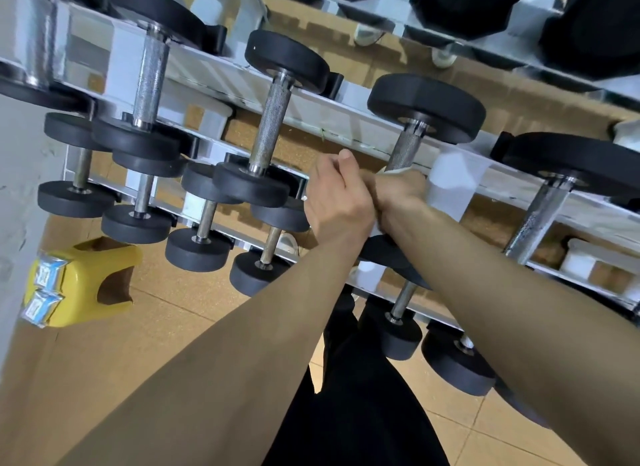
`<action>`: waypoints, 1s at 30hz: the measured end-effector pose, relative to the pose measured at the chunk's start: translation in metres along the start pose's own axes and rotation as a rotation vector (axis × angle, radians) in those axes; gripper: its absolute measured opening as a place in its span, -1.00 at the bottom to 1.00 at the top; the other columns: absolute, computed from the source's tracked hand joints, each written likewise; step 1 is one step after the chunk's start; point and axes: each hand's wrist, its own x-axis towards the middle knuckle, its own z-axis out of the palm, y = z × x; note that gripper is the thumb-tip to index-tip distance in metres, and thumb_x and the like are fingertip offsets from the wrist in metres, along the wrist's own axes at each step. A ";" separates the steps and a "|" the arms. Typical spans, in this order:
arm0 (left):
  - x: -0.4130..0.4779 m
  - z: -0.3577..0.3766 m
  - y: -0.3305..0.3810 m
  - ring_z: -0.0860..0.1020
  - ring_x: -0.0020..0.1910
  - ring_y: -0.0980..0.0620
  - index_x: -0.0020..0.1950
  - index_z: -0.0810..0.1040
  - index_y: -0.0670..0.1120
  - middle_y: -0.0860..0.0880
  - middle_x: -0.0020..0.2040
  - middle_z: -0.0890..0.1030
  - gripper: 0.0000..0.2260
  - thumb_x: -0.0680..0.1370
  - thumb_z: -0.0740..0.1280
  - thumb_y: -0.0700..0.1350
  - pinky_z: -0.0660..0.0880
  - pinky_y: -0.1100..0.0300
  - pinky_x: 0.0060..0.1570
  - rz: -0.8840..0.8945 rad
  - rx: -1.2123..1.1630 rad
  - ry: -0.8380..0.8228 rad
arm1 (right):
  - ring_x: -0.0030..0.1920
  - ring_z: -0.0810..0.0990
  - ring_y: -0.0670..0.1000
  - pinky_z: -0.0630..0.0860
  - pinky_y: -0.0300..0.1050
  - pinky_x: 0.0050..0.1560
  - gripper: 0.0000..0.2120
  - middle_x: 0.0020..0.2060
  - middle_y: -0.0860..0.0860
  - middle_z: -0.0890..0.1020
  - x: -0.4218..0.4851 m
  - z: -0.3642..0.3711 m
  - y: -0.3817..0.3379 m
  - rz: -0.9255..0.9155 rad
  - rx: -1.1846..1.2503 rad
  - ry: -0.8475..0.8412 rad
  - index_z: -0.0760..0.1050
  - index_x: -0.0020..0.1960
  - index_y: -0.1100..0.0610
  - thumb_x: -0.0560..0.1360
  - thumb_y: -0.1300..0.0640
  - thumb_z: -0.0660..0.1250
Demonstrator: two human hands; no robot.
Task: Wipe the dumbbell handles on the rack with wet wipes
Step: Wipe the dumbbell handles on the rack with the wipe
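Observation:
A white rack (311, 108) carries rows of black-headed dumbbells with knurled steel handles. Both my hands meet on one dumbbell handle (405, 148) right of centre. My right hand (401, 193) wraps round the lower part of that handle with a white wet wipe (390, 169) showing at its upper edge. My left hand (336, 198) is curled tight against the right one, thumb up, with its fingers reaching under toward the same handle; its fingertips are hidden. The dumbbell's near head (381, 254) is mostly covered by my right forearm.
Other dumbbells (270, 133) lie to the left, with a larger chrome-handled one (540, 219) to the right. A yellow stool (90, 282) bearing wipe packets (43, 292) stands by the white wall at left. My black-trousered legs (353, 396) are on the tan tiled floor.

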 end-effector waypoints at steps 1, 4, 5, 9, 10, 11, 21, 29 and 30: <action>0.000 0.001 0.000 0.48 0.04 -0.11 -0.05 0.40 -0.03 -0.03 -0.03 0.53 -0.64 0.63 -0.02 0.19 0.38 -0.12 0.10 -0.001 -0.005 -0.002 | -0.23 0.68 0.13 0.67 0.01 -0.12 -0.85 -0.23 0.10 0.69 0.002 0.002 -0.005 0.009 -0.012 0.019 0.53 -0.24 0.16 0.30 0.16 0.49; 0.000 0.002 -0.003 0.47 0.01 -0.07 -0.04 0.42 -0.03 0.00 -0.05 0.53 -0.63 0.63 -0.03 0.20 0.36 -0.06 0.05 0.007 -0.028 -0.009 | -0.34 0.68 0.03 0.63 -0.14 -0.30 -0.84 -0.37 0.00 0.68 0.009 0.005 -0.019 0.017 0.049 0.085 0.63 -0.23 0.16 0.29 0.12 0.57; 0.001 0.003 -0.006 0.46 0.01 -0.04 -0.02 0.43 -0.03 0.02 -0.05 0.51 -0.63 0.64 -0.03 0.18 0.34 -0.02 0.03 -0.001 -0.037 -0.008 | -0.35 0.67 0.01 0.61 -0.18 -0.31 -0.81 -0.36 -0.01 0.68 0.009 0.004 -0.023 0.019 0.070 0.070 0.63 -0.21 0.15 0.30 0.09 0.59; 0.007 0.006 -0.013 0.36 -0.06 0.02 0.08 0.48 -0.08 0.08 -0.08 0.39 -0.65 0.67 -0.02 0.08 0.29 0.09 -0.03 0.003 -0.031 0.002 | -0.14 0.71 0.10 0.62 -0.03 0.07 -0.43 -0.17 0.06 0.72 0.019 -0.015 -0.024 0.050 0.211 -0.275 0.64 -0.03 0.20 0.10 -0.09 0.68; 0.005 0.005 -0.009 0.40 -0.05 -0.02 0.02 0.46 -0.07 0.05 -0.09 0.44 -0.66 0.66 -0.01 0.10 0.33 0.03 0.00 0.010 -0.027 -0.002 | -0.15 0.67 0.09 0.57 -0.04 0.06 -0.45 -0.20 0.06 0.67 0.020 -0.020 -0.022 0.065 0.251 -0.365 0.62 -0.05 0.20 0.13 -0.11 0.68; 0.003 0.005 -0.007 0.45 -0.03 -0.06 -0.03 0.43 -0.04 0.01 -0.09 0.48 -0.67 0.66 -0.01 0.12 0.36 -0.03 0.03 0.006 -0.023 -0.009 | -0.18 0.62 0.06 0.56 -0.06 0.01 -0.51 -0.24 0.04 0.63 0.020 -0.025 -0.020 0.079 0.287 -0.444 0.59 -0.07 0.19 0.20 -0.10 0.66; -0.001 -0.001 0.002 0.50 0.06 -0.08 0.02 0.46 -0.02 0.00 0.02 0.55 -0.60 0.64 -0.04 0.20 0.41 -0.15 0.19 -0.026 0.048 -0.031 | -0.21 0.65 -0.09 0.48 -0.24 0.02 -0.71 -0.29 -0.05 0.70 0.007 -0.043 -0.005 -0.023 0.026 -0.587 0.58 -0.08 0.14 0.61 -0.08 0.29; 0.004 0.000 -0.002 0.45 -0.02 -0.01 0.12 0.49 -0.11 0.01 -0.02 0.49 -0.68 0.72 0.05 0.06 0.30 0.17 0.00 -0.014 -0.002 -0.063 | 0.07 0.71 0.02 0.55 -0.01 0.22 -0.31 0.04 0.03 0.74 -0.033 -0.033 -0.009 0.078 0.106 -0.342 0.61 0.25 0.10 0.27 -0.29 0.55; 0.005 -0.001 -0.002 0.42 -0.06 0.02 0.15 0.49 -0.13 0.01 -0.05 0.47 -0.68 0.72 0.05 0.04 0.31 0.18 -0.01 -0.034 -0.002 -0.093 | 0.03 0.72 0.02 0.57 -0.04 0.15 -0.34 -0.01 0.04 0.74 -0.040 -0.035 -0.012 0.099 0.179 -0.326 0.60 0.25 0.10 0.32 -0.30 0.50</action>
